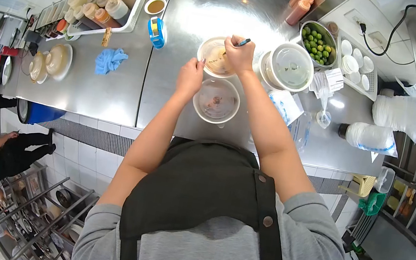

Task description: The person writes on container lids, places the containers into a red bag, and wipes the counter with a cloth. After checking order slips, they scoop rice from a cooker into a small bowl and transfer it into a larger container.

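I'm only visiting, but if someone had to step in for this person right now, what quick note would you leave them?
Right hand: fingers closed on a blue pen, held over the far lidded container.
Left hand: at that container's near rim; grip unclear.
Near lidded container sits closer to the person; a third lidded container stands to the right, all on the steel counter.
Done: all three have lids on.
Left: any writing on the lids is too small to read.

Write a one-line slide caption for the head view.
Head view: right hand holds a pen over a lidded container, left hand at its rim, second lidded bowl nearer on steel counter.
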Demonstrator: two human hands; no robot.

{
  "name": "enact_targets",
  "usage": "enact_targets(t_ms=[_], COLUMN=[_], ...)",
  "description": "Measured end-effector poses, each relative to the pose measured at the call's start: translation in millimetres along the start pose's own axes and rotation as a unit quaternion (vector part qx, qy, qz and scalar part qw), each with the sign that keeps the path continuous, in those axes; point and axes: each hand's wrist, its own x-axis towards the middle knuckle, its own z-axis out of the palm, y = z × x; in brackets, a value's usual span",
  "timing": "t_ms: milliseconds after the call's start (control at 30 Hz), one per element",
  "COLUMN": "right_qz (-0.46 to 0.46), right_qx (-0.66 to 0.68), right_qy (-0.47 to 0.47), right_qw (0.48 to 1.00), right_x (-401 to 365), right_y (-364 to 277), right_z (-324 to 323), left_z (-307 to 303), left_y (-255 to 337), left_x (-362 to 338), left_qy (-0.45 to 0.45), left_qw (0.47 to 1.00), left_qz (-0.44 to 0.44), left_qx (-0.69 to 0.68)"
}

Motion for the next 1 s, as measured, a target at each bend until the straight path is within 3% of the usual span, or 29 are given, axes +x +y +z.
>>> enact_targets(t_ms=[400, 500, 600, 633, 700, 800, 833, 900, 1000], right_qz=[-0.031, 0.017, 0.114, 0.099, 0.07, 0.118, 0.076, -0.074, 0.193], right_qx=[-0.036, 0.024, 0.162, 0.174, 0.197, 0.241, 0.295, 0.211, 0.307], right_qy=[-0.025, 0.028, -0.013, -0.015, -0.015, -0.101, -0.092, -0.067, -0.015], right_qw=[0.999, 0.999, 0.98, 0.98, 0.978, 0.958, 0.948, 0.973, 0.932], right_x=[2.7, -0.5, 2.2, 4.6, 6.3, -4.9, -10.1, -13.6, -26.9], right_y=[8.8, -1.6, -7.4, -27.5, -73.6, -125.0, -125.7, -116.0, -151.2], right_z=[-2.1, -5.9, -18.0, -25.7, -44.8, -71.8, -69.9, -74.4, -109.3], left_z=[0.9, -0.1, -9.4, -13.4, -21.4, -34.7, -41.4, -50.3, -43.8], left_y=[-3.7, -8.7, -9.5, -5.7, -3.5, 29.8, 48.0, 80.5, 106.1], left_x=[1.7, -0.5, -7.2, -13.8, -24.2, -44.5, -52.4, -65.9, -77.7], left_qy=[0.003, 0.004, -0.012, -0.022, -0.015, -0.035, -0.047, -0.084, -0.078], left_qw=[1.0, 0.999, 0.995, 0.992, 0.992, 0.974, 0.961, 0.945, 0.93], left_qz=[0.018, 0.033, -0.01, -0.034, 0.004, 0.066, 0.086, 0.109, 0.156], left_qx=[-0.003, -0.028, -0.094, -0.123, -0.125, -0.215, -0.26, -0.298, -0.324])
